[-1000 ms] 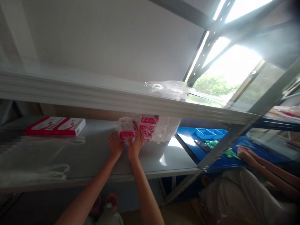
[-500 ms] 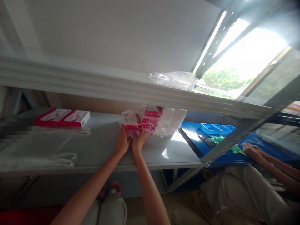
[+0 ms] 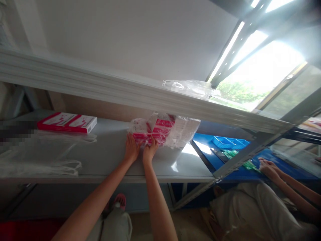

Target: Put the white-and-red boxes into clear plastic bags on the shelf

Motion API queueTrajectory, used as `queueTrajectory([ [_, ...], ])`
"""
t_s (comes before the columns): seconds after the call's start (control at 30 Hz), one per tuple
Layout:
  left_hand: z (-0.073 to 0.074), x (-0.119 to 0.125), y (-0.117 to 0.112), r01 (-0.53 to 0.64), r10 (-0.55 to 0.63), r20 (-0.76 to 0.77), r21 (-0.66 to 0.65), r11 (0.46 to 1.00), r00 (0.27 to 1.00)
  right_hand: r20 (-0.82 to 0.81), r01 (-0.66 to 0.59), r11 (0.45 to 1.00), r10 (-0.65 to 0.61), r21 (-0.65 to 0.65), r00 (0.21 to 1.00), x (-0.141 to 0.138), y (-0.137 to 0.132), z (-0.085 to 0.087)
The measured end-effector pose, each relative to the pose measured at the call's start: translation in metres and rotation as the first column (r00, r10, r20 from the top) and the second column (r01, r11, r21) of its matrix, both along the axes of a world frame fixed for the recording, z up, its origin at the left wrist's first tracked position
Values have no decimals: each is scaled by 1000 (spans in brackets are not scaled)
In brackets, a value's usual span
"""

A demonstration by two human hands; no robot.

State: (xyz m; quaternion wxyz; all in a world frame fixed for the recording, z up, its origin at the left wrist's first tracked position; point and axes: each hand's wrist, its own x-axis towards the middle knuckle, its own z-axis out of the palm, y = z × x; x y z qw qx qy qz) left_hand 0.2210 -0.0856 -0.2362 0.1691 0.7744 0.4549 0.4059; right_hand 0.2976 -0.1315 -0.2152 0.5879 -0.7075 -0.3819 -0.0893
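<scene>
Both my hands reach onto a grey shelf [image 3: 107, 160]. My left hand [image 3: 131, 149] and my right hand [image 3: 149, 151] rest side by side against the near edge of a clear plastic bag holding red and white boxes [image 3: 160, 129]. Their fingers curl onto the bag's front, so both seem closed on it. The bag lies under the edge of the upper shelf [image 3: 125, 93].
A red and white box [image 3: 67, 122] lies far left on the shelf, with empty clear bags [image 3: 40, 160] in front of it. Another clear bag [image 3: 190, 87] sits on the upper shelf. At right another person's hands [image 3: 268, 167] work over a blue surface with a blue tray [image 3: 229, 143].
My hands have stayed on the bag, shifting slightly with it. The view has swung a little to the left and up.
</scene>
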Motion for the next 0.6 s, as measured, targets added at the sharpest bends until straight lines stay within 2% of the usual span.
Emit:
queueTrajectory([
  [0.1,1,0,2,25,-25,1,-74,997,1000,8,-5,1000,5,-2,1000,0,1,0],
  [0.33,2,1,11,25,-18,51,-134,991,999,60,11,999,-8,-49,998,4,6,-7],
  [0.53,-10,4,17,33,-28,120,-44,998,992,7,-44,997,45,-56,999,9,9,-13],
  [0.6,-13,4,18,61,-52,146,-57,997,988,1,-63,997,63,-48,998,10,9,-14],
])
